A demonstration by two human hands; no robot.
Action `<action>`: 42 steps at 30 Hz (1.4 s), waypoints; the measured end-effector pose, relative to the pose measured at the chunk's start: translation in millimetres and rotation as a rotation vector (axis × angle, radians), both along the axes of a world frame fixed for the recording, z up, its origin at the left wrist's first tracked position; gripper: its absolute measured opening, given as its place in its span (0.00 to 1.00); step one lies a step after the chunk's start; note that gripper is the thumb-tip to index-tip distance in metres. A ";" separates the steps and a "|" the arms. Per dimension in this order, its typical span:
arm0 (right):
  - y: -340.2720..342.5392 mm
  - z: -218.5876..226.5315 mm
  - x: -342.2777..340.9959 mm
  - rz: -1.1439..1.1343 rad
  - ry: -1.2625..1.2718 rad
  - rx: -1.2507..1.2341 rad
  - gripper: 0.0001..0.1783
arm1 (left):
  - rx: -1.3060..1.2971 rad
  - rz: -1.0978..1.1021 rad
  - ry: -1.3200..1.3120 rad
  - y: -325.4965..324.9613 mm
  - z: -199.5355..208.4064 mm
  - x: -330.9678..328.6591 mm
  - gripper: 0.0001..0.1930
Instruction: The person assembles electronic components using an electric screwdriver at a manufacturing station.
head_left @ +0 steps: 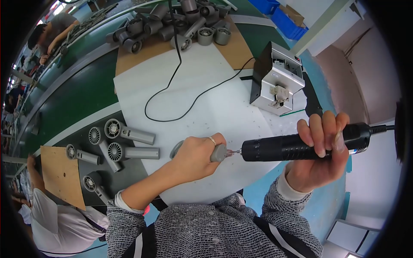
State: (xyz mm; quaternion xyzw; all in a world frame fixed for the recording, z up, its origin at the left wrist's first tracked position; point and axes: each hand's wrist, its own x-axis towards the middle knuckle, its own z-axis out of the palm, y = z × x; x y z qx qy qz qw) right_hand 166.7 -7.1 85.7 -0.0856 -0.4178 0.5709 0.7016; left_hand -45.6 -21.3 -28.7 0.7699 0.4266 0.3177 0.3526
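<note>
My left hand [195,157] is closed round a grey hair-dryer-shaped housing [218,153], most of it hidden by the fingers. One end of the housing sticks out toward the right, and its rounded edge shows behind my wrist. In my right hand [325,150] lies a black electric screwdriver [275,148], held level with its cord leaving to the right. The metal bit [234,152] points left and meets the end of the housing; whether a screw sits there is too small to tell. Both hands are over a white sheet [193,99].
Several finished-looking grey housings [140,153] lie on a dark mat at left, beside a brown board [62,176]. A heap of grey housings [180,26] covers cardboard at the back. A boxy metal machine [279,77] stands right; a black cable [172,81] loops across. Other people work at left.
</note>
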 end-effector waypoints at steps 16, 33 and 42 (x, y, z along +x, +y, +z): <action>3.0 -6.4 -2.9 -0.150 -0.089 -0.056 0.10 | -0.023 -0.009 -0.038 -1.4 -3.6 3.6 0.10; 6.1 -8.7 -4.4 -0.153 -0.067 -0.071 0.10 | -0.039 -0.006 -0.035 -1.0 5.9 2.0 0.10; 2.4 -17.1 -12.7 -0.142 -0.107 -0.069 0.11 | -0.051 0.005 -0.008 2.8 0.5 1.0 0.09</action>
